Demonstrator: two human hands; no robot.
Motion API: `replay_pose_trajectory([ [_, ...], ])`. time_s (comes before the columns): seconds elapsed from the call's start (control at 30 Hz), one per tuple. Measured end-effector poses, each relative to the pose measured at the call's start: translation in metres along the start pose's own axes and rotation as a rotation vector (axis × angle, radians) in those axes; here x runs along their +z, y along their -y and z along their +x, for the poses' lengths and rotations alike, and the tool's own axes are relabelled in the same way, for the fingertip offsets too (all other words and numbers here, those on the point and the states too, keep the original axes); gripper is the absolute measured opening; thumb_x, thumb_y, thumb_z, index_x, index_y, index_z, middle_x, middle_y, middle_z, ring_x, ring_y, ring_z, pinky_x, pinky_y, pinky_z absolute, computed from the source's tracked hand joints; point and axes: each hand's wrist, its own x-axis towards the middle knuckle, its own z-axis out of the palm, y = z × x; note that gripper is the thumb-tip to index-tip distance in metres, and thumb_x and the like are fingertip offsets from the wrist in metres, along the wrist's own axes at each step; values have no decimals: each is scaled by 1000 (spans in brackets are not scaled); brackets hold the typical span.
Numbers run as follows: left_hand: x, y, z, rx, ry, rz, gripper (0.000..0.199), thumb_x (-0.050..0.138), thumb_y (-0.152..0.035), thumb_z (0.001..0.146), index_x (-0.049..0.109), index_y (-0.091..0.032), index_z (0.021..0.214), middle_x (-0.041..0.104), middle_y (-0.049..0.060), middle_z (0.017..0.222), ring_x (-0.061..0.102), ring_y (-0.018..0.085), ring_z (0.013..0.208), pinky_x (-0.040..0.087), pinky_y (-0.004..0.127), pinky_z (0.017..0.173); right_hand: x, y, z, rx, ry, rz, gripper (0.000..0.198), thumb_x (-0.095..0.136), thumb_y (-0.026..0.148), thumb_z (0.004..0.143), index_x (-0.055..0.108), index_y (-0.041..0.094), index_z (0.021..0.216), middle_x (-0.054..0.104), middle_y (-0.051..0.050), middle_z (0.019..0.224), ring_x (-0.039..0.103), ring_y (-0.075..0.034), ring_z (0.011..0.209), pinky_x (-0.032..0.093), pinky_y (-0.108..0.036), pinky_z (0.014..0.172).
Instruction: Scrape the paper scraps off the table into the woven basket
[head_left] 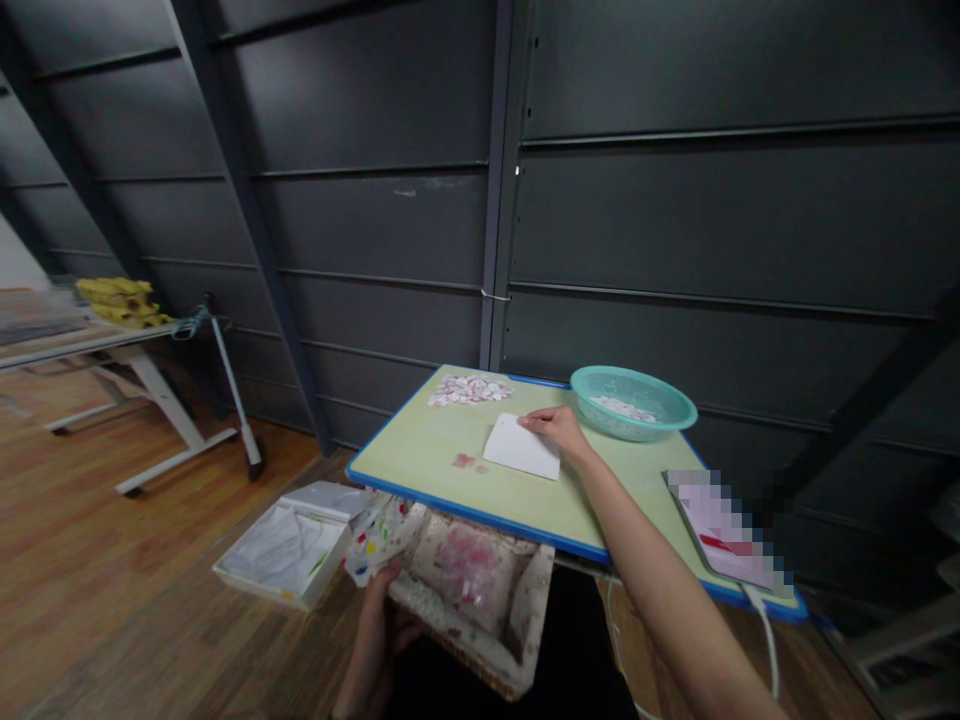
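Observation:
My right hand (pixel 556 430) pinches the top edge of a white rectangular card (pixel 521 447), which rests on the pale green tabletop (pixel 420 450). Below the table's front edge, my left hand (pixel 379 620) grips the left rim of a worn, stained white box (pixel 529 615). A pink smear (pixel 469 565) marks the inside of this box, which is tilted over my lap. Left of the card, reddish spots (pixel 465 461) stain the tabletop. Farther back lies a heap of small white and pink pieces (pixel 471 390).
A turquoise plastic basin (pixel 652 388) with white pieces in it stands at the back right. A tablet-like device (pixel 720 530) with a white cable lies on the right edge. An open white box (pixel 285 550) sits on the floor at left. A dark panelled wall (pixel 375 220) rises behind.

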Motion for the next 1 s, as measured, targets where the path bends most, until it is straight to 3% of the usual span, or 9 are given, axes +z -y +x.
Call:
replay_pose_trajectory([
  [0.3, 0, 1, 0, -1, -2, 15, 61, 60, -45, 81, 47, -29, 139, 67, 9, 120, 70, 26, 82, 56, 36, 62, 5, -2, 0, -58, 39, -21, 37, 72, 47, 60, 78, 11, 72, 72, -10, 69, 55, -17, 57, 34, -26, 51],
  [0.5, 2, 0, 0, -3, -45, 33, 60, 60, -45, 80, 50, -25, 135, 70, 10, 106, 69, 24, 71, 56, 36, 60, 0, -2, 1, -57, 40, -62, 42, 72, 53, 59, 71, 12, 66, 64, -5, 58, 47, -13, 53, 30, -25, 49],
  [0.7, 3, -1, -3, 15, -27, 30, 56, 60, -42, 80, 52, -25, 132, 70, 6, 88, 66, 22, 64, 53, 33, 54, 5, 9, -13, 1, 275, -22, 46, 77, 56, 56, 68, 12, 68, 58, -1, 54, 44, -10, 50, 28, -23, 46],
  [0.87, 0, -1, 0, -5, -24, 14, 60, 62, -46, 78, 52, -25, 134, 71, 11, 105, 70, 29, 81, 56, 36, 59, 16, 18, -25, 53, 516, 66, 47, 81, 54, 52, 70, 13, 71, 62, -2, 59, 48, -11, 53, 31, -22, 48],
  [0.93, -1, 0, 1, -10, -11, 2, 60, 62, -45, 79, 51, -25, 135, 70, 12, 111, 71, 30, 86, 56, 38, 63, 18, 20, -25, 78, 480, 118, 48, 81, 54, 51, 70, 13, 71, 64, -3, 60, 50, -11, 54, 32, -23, 49],
  [1.0, -1, 1, 2, -11, -18, -1, 61, 62, -46, 79, 49, -28, 137, 70, 11, 113, 71, 29, 85, 57, 39, 66, 18, 20, -23, 90, 348, 153, 48, 80, 55, 51, 70, 13, 71, 65, -4, 62, 51, -12, 53, 32, -23, 48],
])
